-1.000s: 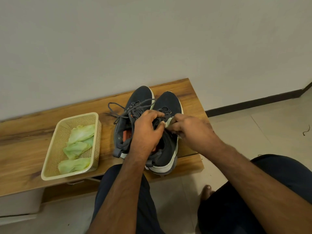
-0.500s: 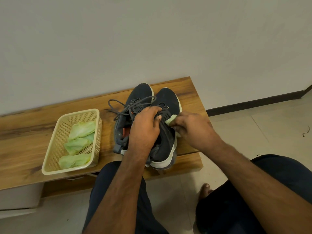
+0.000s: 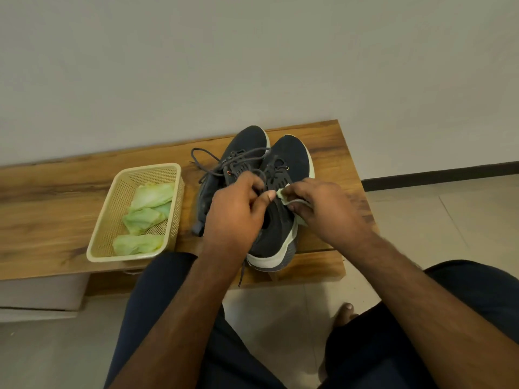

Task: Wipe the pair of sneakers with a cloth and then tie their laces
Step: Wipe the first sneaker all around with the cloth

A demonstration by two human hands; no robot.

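A seated person's left hand (image 3: 238, 211) curls around the tongue of the right sneaker (image 3: 283, 197) on a wooden bench (image 3: 56, 209), likely steadying it. The right hand (image 3: 325, 211) pinches a pale green cloth (image 3: 283, 195) against its laces. The hands hide both shoe openings.

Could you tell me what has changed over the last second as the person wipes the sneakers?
The right hand drew the green cloth a little way out from the left hand; more cloth now shows. The left hand keeps its grip on the right sneaker. Left sneaker, basket and bench stayed put.
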